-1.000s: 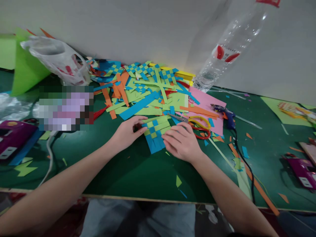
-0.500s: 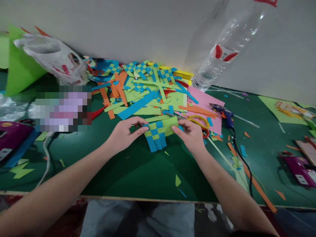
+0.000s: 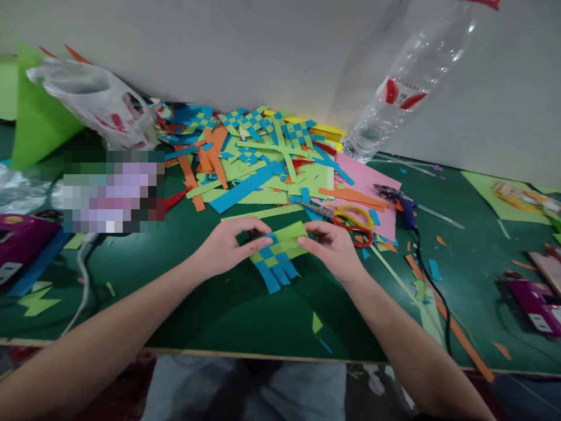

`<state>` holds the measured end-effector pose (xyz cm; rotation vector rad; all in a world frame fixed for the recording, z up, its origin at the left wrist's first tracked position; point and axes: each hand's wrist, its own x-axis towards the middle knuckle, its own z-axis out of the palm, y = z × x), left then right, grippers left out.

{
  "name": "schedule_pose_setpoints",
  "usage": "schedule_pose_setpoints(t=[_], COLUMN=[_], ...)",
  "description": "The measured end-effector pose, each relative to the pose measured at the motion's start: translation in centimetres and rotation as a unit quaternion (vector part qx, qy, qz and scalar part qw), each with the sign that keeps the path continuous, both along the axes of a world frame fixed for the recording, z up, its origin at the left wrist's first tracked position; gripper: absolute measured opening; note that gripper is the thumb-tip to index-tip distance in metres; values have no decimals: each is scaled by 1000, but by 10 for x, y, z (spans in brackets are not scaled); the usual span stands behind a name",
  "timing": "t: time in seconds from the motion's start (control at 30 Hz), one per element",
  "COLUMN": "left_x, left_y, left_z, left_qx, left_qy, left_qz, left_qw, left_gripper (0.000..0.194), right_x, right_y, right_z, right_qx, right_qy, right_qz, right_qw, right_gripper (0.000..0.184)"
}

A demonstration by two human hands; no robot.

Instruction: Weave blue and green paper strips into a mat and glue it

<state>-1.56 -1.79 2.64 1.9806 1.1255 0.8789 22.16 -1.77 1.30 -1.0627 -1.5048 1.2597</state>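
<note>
A small mat woven from blue and light-green paper strips (image 3: 276, 252) is held just above the green table (image 3: 245, 310), tilted, with loose blue ends hanging toward me. My left hand (image 3: 230, 245) pinches its left edge with thumb and fingers closed. My right hand (image 3: 335, 248) pinches the green strips at its right edge. Behind the mat lies a heap of cut paper strips and finished woven pieces (image 3: 258, 158).
Scissors with yellow and red handles (image 3: 350, 221) lie just right of my hands on pink paper (image 3: 372, 187). A glue gun (image 3: 401, 202) with its black cord (image 3: 438, 292), a clear plastic bottle (image 3: 403, 88), a white plastic bag (image 3: 96, 105) and purple devices (image 3: 532, 304) surround the work area.
The mat lay flat under both hands a second ago. Both hands have since pinched its edges, lifted it and drawn it a little toward me, tilting it.
</note>
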Motion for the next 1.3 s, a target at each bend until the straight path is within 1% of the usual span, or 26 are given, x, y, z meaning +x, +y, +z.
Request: schedule_pose_setpoints(t=[0.1,0.23,0.33,0.4,0.43,0.5,0.53,0.6,0.63,0.73,0.77,0.83,0.97,1.03,1.1,1.13,1.2,1.23,1.3], left_x=[1,1,1,1,2,1,1,0,-1,-5,-6,-7,-9,-10,-11,-12,-14,-15,-17], left_y=[-1,-2,-2,-2,-2,-2,-3,-4,-5,-8,-9,-10,-12,-12,-11,-11,-11,-10,-9], left_z=[1,0,0,-1,-1,0,0,2,3,6,7,9,11,11,11,11,10,10,8], left_qx=[0,4,38,90,129,221,267,344,377,475,501,534,556,562,562,560,554,551,554], left_qy=[-4,1,7,6,6,13,21,46,59,77,77,78,93,97,115,127,150,157,162], left_qz=[-15,-34,-43,-49,-50,-47,-43,-33,-28,-8,-1,9,18,24,28,29,35,40,45], left_qw=[1000,999,998,995,990,974,963,937,924,876,862,842,826,821,818,818,818,818,815], left_gripper=[19,16,14,13,12,8,5,5,7,10,11,12,10,10,13,16,20,20,20], right_x=[0,2,2,1,0,-2,-3,-4,-5,-7,-7,-8,-8,-7,-6,-4,-1,0,4], right_y=[-1,0,0,-2,-3,-7,-9,-13,-15,-17,-18,-19,-23,-24,-24,-24,-24,-24,-22], right_z=[3,0,-2,0,1,7,10,17,20,25,26,27,27,25,24,24,24,25,27], right_qx=[26,31,41,71,93,148,179,257,302,429,460,503,549,559,566,568,567,563,551], right_qy=[-1,-23,-35,-27,-21,-13,-18,-40,-54,-109,-130,-171,-226,-242,-257,-266,-283,-289,-289], right_qz=[13,-9,-17,-19,-17,-7,-2,3,3,-1,-3,-9,-21,-21,-14,-10,-5,-4,-6], right_qw=[1000,999,998,997,995,989,984,966,952,897,878,847,805,793,784,779,773,775,783], right_gripper=[34,24,19,14,11,7,9,14,16,15,14,12,9,9,14,16,13,11,18])
